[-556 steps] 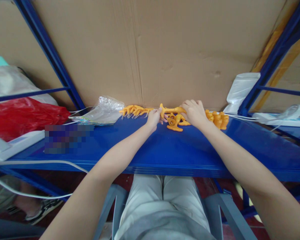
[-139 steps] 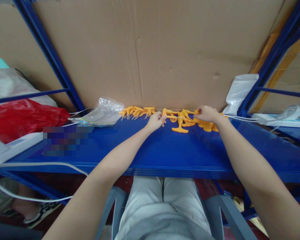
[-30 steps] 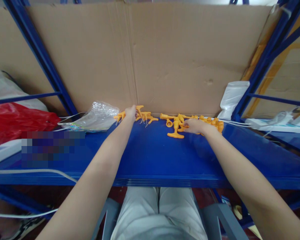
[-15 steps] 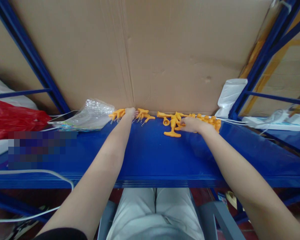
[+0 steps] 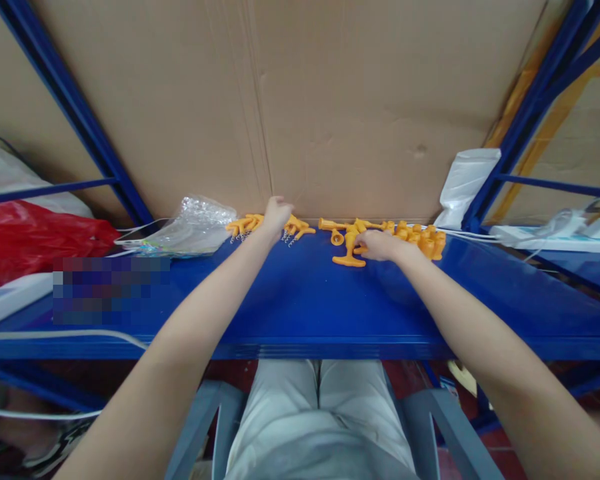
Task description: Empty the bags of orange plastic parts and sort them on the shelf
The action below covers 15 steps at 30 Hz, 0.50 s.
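Orange T-handled corkscrews with bare metal spirals (image 5: 299, 229) lie at the back of the blue table, on both sides of my left hand (image 5: 279, 211). That hand is raised slightly over them with fingers curled; what it holds, if anything, is hidden. My right hand (image 5: 377, 245) is closed at its fingertips on an orange plastic corkscrew (image 5: 360, 251), mostly covered by the fingers. Just left of it lies a T-shaped corkscrew with its spiral covered (image 5: 349, 253). Several orange tubular sleeves (image 5: 427, 243) stand grouped to the right, and a loose sleeve (image 5: 337, 237) lies nearer the middle.
A clear plastic bag (image 5: 195, 227) lies left of the corkscrews, near a red bag (image 5: 45, 233). Cardboard (image 5: 340, 120) walls off the back. A white foam pouch (image 5: 467, 187) and a power strip (image 5: 550, 238) are at the right. Blue posts (image 5: 75, 100) frame the table (image 5: 300, 300).
My left hand has lifted from among the corkscrews and curled its fingers. My right hand stays by the covered corkscrews. The whole view has shifted slightly.
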Tool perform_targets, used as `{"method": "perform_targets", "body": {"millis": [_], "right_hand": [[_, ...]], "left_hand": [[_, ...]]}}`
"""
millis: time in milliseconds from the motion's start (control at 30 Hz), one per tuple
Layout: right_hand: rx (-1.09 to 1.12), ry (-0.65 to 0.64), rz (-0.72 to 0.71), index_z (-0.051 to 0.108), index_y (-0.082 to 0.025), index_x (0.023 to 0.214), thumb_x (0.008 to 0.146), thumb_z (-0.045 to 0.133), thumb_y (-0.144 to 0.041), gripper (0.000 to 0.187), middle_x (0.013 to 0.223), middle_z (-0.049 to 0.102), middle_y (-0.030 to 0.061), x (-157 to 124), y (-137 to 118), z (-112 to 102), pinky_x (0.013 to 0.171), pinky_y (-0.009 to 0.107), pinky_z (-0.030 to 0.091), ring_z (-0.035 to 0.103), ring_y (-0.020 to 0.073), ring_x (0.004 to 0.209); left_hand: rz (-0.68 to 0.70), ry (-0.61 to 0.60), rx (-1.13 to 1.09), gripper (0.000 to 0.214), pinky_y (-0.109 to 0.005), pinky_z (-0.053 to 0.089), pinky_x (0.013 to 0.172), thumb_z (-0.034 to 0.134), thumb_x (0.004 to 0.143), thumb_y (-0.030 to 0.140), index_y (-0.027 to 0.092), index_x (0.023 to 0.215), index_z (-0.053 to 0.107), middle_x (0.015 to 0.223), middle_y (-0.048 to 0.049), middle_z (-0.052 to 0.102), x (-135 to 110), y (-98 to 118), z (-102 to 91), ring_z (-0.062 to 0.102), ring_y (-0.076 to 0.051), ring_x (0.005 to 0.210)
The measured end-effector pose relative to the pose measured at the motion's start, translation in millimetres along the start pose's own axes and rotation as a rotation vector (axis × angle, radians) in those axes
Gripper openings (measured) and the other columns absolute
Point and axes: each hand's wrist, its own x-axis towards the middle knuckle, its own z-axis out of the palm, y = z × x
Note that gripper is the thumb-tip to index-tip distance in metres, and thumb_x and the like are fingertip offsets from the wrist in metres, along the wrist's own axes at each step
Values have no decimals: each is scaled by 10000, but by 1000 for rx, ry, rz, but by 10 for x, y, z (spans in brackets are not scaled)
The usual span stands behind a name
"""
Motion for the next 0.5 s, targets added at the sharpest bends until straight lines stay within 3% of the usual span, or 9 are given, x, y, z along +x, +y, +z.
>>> {"method": "perform_targets", "body": {"millis": [100,233,400,500], "right_hand": [[8,49,-25,718,-241,1188,891,557,-156,349,1223,725,94,35,-28,61,931,435,485,641,309,1186],[0,130,-67,659,-202,1283,859,568,-176,434,1324,669,143,67,-31,129,929,455,487,609,329,1218],[7,232,-166,617,-209,1366,863,558,-205,507,1436,594,160,133,-2,274,963,501,472,533,345,1311],[20,292,-244,657,-220,1324,883,524,-182,462,1428,609,149,179,-11,355,1007,527,435,528,334,1312]], "left_hand": [[218,-74,229,374,-377,497,1017,565,788,33,134,1148,590,1173,-154,679,-369,-97,59,652,-228,1110],[580,-376,616,352,-503,416,1121,568,848,102,138,1195,617,1281,-172,675,-745,-238,149,600,-299,1256],[862,-790,717,305,-451,496,1038,576,938,315,157,1184,662,1237,-149,718,-891,-262,279,668,-288,1175],[925,-884,675,304,-390,528,989,573,949,339,170,1176,684,1177,-130,746,-876,-285,311,702,-257,1104]]}}
